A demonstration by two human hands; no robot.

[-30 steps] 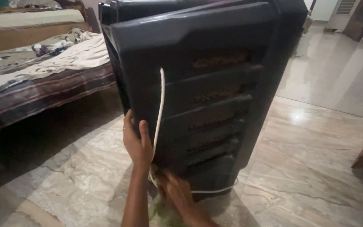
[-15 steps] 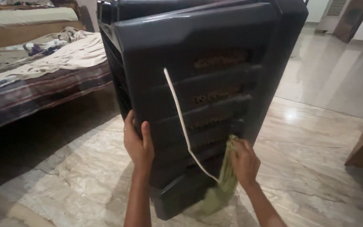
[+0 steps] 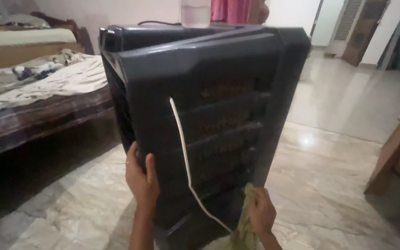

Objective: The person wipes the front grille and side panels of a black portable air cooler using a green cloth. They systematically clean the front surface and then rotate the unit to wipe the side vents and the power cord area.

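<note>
While standing on the marble floor (image 3: 329, 185), gripped as before at the left edge of the dark louvred cooler (image 3: 218, 69) with the left hand (image 3: 140, 180), fingers curled round the rim. Moved across to its lower right corner: right hand (image 3: 261, 214), fingers closed on the green cloth (image 3: 244, 227). Hung down the louvres between them, white cord (image 3: 181, 148). Crowded by the bed (image 3: 38, 92) at left, wooden furniture (image 3: 394, 153) at right, pale jar (image 3: 194, 11) on top

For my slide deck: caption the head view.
Left hand grips a dark louvred panel; right hand presses a green cloth on it.
</note>
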